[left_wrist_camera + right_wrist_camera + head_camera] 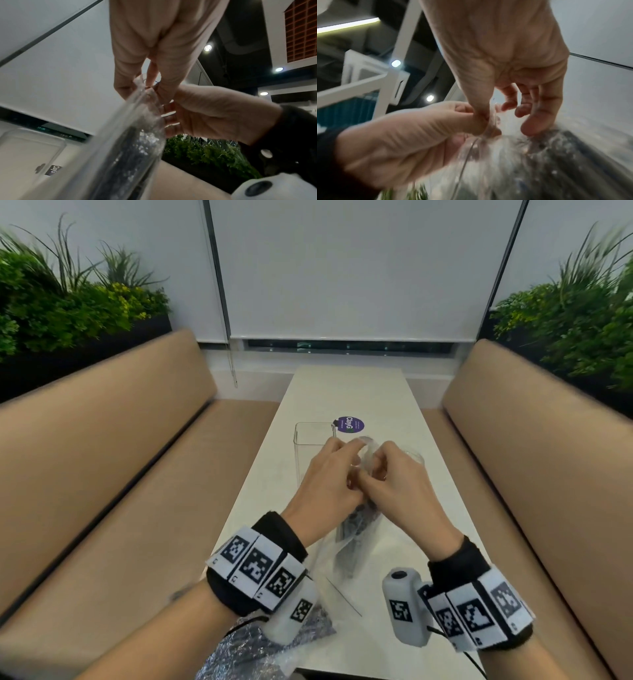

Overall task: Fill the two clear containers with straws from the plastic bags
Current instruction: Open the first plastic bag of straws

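A clear plastic bag (358,529) of dark straws is held up over the middle of the white table (342,392). My left hand (349,460) and right hand (378,470) meet at its top and each pinches the film there. The left wrist view shows my left fingertips (126,89) nipping the bag's (137,142) upper edge. In the right wrist view my right thumb (479,115) presses the film against the bag (522,162). A square clear container (313,446) stands just left of the hands. A second clear container (417,457) is mostly hidden behind my right hand.
Another plastic bag of glittery dark straws (260,648) lies at the table's near left edge, under my left wrist. A purple round sticker (350,425) sits on the table beyond the containers. Tan bench seats (137,474) run along both sides, with planters behind them.
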A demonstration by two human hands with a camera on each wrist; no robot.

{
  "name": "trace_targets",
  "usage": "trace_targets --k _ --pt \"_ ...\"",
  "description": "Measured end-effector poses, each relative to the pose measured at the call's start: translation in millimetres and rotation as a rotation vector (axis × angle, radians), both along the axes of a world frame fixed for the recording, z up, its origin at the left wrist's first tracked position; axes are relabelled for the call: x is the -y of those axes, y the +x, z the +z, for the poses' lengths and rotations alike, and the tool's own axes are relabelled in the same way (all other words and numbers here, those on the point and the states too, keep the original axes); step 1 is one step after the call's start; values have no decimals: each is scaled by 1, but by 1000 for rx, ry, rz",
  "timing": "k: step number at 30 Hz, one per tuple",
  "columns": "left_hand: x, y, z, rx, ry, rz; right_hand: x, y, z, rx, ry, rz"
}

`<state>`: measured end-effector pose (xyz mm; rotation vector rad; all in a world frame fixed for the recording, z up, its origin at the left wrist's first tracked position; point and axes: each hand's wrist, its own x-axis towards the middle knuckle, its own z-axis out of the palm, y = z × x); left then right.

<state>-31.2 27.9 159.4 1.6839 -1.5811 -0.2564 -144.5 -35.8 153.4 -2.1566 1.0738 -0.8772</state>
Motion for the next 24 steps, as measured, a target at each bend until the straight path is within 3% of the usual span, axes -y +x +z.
trace_targets --k 3,8,15,21,24 --pt "-3 5 1 16 -35 -24 7 -7 1 26 54 25" --pt "-6 15 -3 180 -9 17 16 -19 4 30 -55 -68" --pt "-3 11 -1 51 -16 -123 6 -1 4 36 99 22" --pt "-12 31 -11 184 -59 -35 24 -20 0 -22 -39 -97" --pt "-5 14 -10 230 -46 -75 17 -3 -7 -61 -86 -57"
